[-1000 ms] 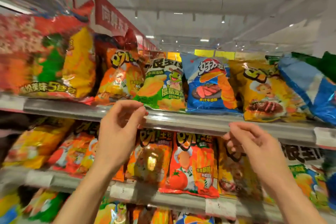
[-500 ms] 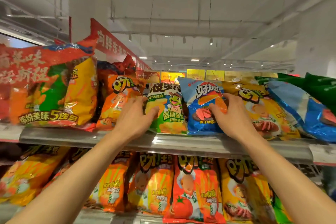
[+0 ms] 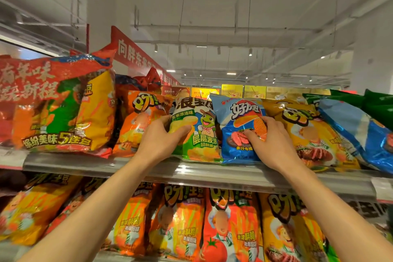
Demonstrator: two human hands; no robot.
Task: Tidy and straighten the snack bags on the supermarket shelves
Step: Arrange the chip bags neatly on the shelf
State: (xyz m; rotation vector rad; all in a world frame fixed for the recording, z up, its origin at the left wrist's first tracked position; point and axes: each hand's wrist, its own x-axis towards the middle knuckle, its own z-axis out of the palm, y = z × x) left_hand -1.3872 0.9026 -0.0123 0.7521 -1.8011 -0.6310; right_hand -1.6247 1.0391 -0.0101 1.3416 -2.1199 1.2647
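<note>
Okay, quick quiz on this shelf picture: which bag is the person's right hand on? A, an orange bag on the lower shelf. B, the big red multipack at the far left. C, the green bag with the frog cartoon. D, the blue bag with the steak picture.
D: the right hand lies with its fingers spread and slightly bent on the front of the blue bag on the upper shelf, while the left hand grips the green frog bag beside it.

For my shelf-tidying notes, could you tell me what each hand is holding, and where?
The left hand grips the green frog-printed snack bag at its left edge; the right hand presses on the blue foil snack bag's lower right front.
</note>
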